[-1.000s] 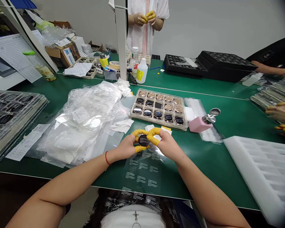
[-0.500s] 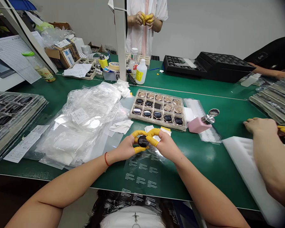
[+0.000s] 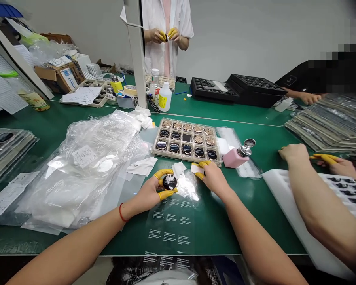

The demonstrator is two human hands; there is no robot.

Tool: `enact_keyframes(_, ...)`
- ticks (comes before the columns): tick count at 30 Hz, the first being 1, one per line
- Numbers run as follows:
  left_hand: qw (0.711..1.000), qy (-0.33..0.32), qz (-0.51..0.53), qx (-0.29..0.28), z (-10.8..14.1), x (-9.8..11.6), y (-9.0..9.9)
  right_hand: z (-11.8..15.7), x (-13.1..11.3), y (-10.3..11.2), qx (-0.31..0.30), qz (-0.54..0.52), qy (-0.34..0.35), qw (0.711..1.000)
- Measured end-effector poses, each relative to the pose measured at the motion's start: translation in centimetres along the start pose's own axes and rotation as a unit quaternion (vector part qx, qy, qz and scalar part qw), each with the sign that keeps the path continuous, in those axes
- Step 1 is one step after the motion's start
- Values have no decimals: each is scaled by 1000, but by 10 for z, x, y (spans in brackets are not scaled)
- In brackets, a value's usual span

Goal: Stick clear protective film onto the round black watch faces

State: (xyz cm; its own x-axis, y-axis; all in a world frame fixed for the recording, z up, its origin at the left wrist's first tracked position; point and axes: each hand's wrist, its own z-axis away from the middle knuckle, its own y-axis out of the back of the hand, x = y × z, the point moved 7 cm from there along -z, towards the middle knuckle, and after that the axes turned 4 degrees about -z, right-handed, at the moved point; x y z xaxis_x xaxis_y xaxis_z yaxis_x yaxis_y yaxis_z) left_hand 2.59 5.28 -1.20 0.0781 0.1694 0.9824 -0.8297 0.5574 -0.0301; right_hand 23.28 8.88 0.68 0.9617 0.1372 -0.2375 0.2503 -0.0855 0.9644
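Observation:
My left hand, in yellow finger covers, grips a round black disc with white print by its edge. To the right, my right hand pinches a small white piece just below the clear tray. Round dark and gold-patterned pieces sit in the tray's compartments. Between my hands lie a white scrap and crinkled clear film. A transparent sheet with rows of white text stretches toward the table's front edge.
Plastic bags cover the left side. A pink pump bottle stands right of the tray. At the right, a co-worker's arms reach over white foam with dark pieces. Another person stands across the table, behind a white post.
My right hand has left the disc and moved right to a white piece. The disc stays in my left hand, its face now showing a bright reflection. The camera view has shifted.

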Motion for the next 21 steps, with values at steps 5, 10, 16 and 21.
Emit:
enact_keyframes(5,1000,-4,5,-4,1,1,-1,6,22,-15,-20,9,-77,997)
enact_keyframes(10,1000,-3,7,8,2,2,-1,13,-3,3,30,-195,-54,979)
enact_keyframes(16,999,-41,5,17,3,7,1,45,-103,29,119,-306,157,932)
enact_keyframes(21,999,-51,-11,11,4,10,1,45,-124,23,195,-188,202,941)
